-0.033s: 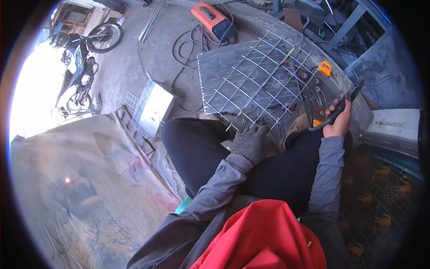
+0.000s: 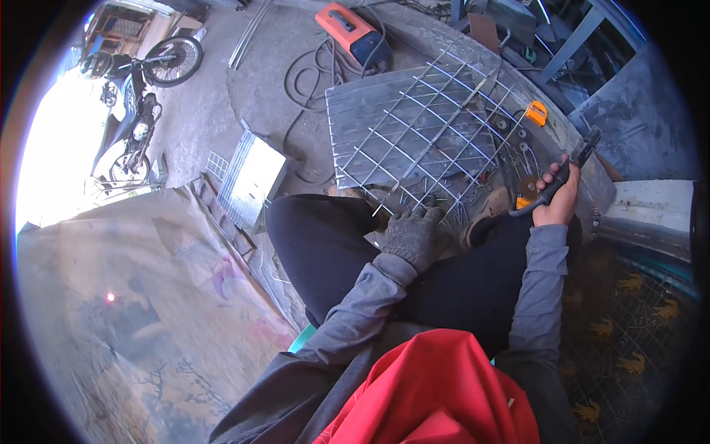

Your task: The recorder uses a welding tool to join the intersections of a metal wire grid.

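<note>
In my bare right hand [image 2: 559,196], at the right, is a black welding electrode holder [image 2: 580,157]. My fingers wrap round its handle, its jaw end points away from me, and a cable curves out below my wrist. No rod shows clearly in the jaws. My left hand [image 2: 414,238], in a dark grey knit glove, is at the near edge of a welded metal grid [image 2: 436,133]. Its fingers curl over the near bars, though the fingertips are partly hidden. Beneath the grid is a grey slatted metal sheet [image 2: 355,111].
An orange welding machine [image 2: 347,29] with coiled cables stands beyond the sheet. Orange clamp-like pieces [image 2: 536,113], washers and rod offcuts lie to the right. A shiny metal panel [image 2: 254,174] and a motorcycle [image 2: 137,111] are at the left. A concrete ledge [image 2: 592,174] borders the right.
</note>
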Tool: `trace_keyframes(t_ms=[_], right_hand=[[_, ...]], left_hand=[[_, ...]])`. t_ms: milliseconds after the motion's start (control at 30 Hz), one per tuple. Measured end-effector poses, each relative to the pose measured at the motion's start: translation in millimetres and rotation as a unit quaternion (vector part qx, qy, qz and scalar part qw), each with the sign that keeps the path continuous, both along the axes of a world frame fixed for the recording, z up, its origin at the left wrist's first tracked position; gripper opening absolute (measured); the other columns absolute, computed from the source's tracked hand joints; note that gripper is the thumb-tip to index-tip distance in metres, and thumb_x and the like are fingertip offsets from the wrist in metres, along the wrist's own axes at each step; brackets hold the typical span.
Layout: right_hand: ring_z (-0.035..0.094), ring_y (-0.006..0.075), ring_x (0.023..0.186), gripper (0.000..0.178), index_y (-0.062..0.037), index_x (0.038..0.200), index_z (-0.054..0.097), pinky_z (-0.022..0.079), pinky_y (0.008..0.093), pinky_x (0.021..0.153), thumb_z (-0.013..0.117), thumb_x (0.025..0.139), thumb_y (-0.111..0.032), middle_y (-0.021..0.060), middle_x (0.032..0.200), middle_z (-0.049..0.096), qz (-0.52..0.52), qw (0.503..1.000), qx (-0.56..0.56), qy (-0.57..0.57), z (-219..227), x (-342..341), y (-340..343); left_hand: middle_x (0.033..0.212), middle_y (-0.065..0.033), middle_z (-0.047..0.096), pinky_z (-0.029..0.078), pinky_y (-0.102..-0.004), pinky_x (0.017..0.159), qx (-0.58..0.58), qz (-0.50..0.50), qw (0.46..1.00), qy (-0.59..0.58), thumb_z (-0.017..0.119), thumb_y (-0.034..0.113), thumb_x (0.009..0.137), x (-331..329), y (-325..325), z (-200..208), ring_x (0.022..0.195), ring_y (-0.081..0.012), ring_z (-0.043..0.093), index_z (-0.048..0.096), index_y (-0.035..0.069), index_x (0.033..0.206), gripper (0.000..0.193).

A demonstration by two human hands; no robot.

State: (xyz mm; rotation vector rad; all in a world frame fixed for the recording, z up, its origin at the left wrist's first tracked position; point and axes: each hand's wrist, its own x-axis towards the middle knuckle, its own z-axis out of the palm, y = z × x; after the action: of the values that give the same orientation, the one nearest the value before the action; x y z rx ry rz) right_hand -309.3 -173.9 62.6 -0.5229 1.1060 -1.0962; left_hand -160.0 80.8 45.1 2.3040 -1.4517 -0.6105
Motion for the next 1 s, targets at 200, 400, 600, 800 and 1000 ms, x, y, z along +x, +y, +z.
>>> trace_keyframes(t_ms=[200, 400, 600, 800, 1000], right_hand=[[0.049, 0.0085, 0.069, 0.035, -0.013, 0.127, 0.058, 0.041, 0.0271, 0.059, 0.06, 0.104, -0.039, -0.0023, 0.091, 0.053, 0.004, 1.0, 0.004, 0.007, 0, 4, 3], [0.049, 0.0081, 0.069, 0.036, -0.0129, 0.128, 0.059, 0.04, 0.0267, 0.06, 0.059, 0.104, -0.04, -0.0027, 0.09, 0.054, 0.006, 1.0, 0.005, 0.006, 1, 7, 5], [0.049, 0.008, 0.069, 0.036, -0.0124, 0.128, 0.059, 0.04, 0.0269, 0.06, 0.059, 0.104, -0.039, -0.003, 0.09, 0.054, 0.014, 1.0, 0.008, 0.001, -4, 2, 1], [0.051, 0.008, 0.069, 0.032, -0.0154, 0.125, 0.06, 0.041, 0.0265, 0.059, 0.058, 0.104, -0.04, -0.0044, 0.09, 0.056, 0.013, 1.0, 0.004, 0.005, -4, 2, 1], [0.051, 0.0079, 0.069, 0.032, -0.0167, 0.126, 0.059, 0.041, 0.0274, 0.058, 0.058, 0.104, -0.04, -0.0046, 0.091, 0.055, 0.016, 1.0, 0.009, 0.007, -2, 3, 3]], left_hand=[[0.12, -0.0167, 0.071, 0.052, -0.0506, 0.094, -0.017, 0.002, 1.0, -0.003, 0.072, 0.04, 0.089, -1, 3, 3, 0.107, -0.0374, 0.069, 0.061, 0.015, 0.14, 0.058], [0.117, -0.0148, 0.072, 0.053, -0.05, 0.093, -0.023, -0.003, 1.0, -0.007, 0.07, 0.039, 0.091, -1, 5, 4, 0.107, -0.0361, 0.07, 0.062, 0.013, 0.137, 0.053], [0.109, -0.0137, 0.073, 0.054, -0.0498, 0.085, 0.05, -0.012, 0.995, 0.089, 0.068, 0.04, 0.093, -4, 5, 25, 0.102, -0.0364, 0.071, 0.071, 0.014, 0.116, 0.035], [0.103, -0.0143, 0.073, 0.055, -0.052, 0.081, 0.057, -0.017, 0.997, 0.055, 0.066, 0.044, 0.094, -11, 11, 16, 0.094, -0.039, 0.072, 0.072, 0.013, 0.108, 0.035], [0.098, -0.0163, 0.075, 0.056, -0.0511, 0.079, 0.024, 0.052, 0.997, 0.054, 0.067, 0.045, 0.095, -8, 14, 16, 0.09, -0.0386, 0.073, 0.067, 0.013, 0.129, 0.047]])
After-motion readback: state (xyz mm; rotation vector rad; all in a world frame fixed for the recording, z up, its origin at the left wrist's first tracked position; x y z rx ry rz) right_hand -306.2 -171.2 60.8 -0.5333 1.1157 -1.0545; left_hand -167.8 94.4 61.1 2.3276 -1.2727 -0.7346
